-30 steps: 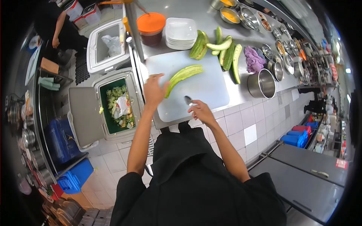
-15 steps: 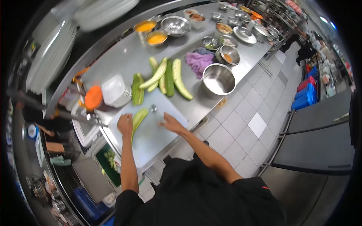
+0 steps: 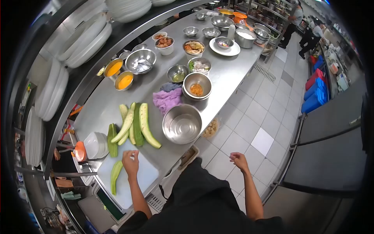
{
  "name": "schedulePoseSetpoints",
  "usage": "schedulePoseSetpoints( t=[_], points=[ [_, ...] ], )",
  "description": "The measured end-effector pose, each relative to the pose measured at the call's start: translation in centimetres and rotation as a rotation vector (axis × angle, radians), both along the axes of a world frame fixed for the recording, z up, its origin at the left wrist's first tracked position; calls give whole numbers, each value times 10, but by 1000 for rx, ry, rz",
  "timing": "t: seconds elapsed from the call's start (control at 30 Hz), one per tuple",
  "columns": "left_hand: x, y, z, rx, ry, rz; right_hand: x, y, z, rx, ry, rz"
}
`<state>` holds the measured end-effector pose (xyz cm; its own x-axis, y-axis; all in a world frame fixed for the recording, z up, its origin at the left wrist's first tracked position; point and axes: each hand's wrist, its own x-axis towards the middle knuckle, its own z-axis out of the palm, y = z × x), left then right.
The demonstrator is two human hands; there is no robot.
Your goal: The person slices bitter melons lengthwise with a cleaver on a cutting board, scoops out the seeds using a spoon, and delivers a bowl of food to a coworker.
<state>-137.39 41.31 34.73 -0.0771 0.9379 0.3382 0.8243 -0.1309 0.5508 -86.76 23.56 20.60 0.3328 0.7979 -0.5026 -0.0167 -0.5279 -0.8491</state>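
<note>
My left hand (image 3: 130,163) is over the white cutting board (image 3: 136,171), its fingers curled in a pinch; whether anything small is in them I cannot make out. Just left of it on the board lies a halved zucchini (image 3: 115,177), green and curved. Beyond the board several long zucchini halves (image 3: 144,126) are laid on the steel table, some with the pale cut side up. My right hand (image 3: 239,160) is off to the right above the floor, fingers loosely bent and apart, holding nothing visible. A deep steel pot (image 3: 182,124) stands at the table edge between the hands.
A purple cloth (image 3: 167,99) lies beside steel bowls (image 3: 196,85). Two containers of orange liquid (image 3: 124,81) stand farther back. White square dishes (image 3: 96,145) are stacked left of the zucchini. Plates fill the overhead shelf (image 3: 87,66). A refrigerator (image 3: 323,152) borders the tiled floor; people stand far back.
My view has swung right. My right hand has left the board and moved out over the floor. My left hand has shifted across the board. The spoon seen on the board is no longer visible.
</note>
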Motion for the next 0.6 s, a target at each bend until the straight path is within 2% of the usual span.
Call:
schedulePoseSetpoints(
  t=[0.03,0.07,0.13,0.23,0.27,0.3,0.37,0.4,0.47,0.6],
  points=[
    [11,20,-4,45,90,-65,20,6,-6,5,-24,-26],
    [17,48,-16,4,36,29,37,15,-3,-7,-29,-18],
    [60,99,6,-15,95,4,76,47,18,-6,-209,-90],
    [123,181,13,-103,-25,-117,129,104,44,37,-302,-137],
    [133,212,-9,-197,74,-180,148,122,49,61,-327,-124],
    [142,239,-38,-192,53,-152,164,142,57,71,-344,-94],
    [162,284,-83,-266,125,-327,191,185,79,48,-325,-135],
    [172,293,-79,-278,106,-301,204,205,91,108,-334,-92],
    [189,312,-68,-690,287,-215,232,253,115,151,-348,-26],
    [183,309,-70,-677,304,-169,241,376,164,320,-279,95]
  ],
)
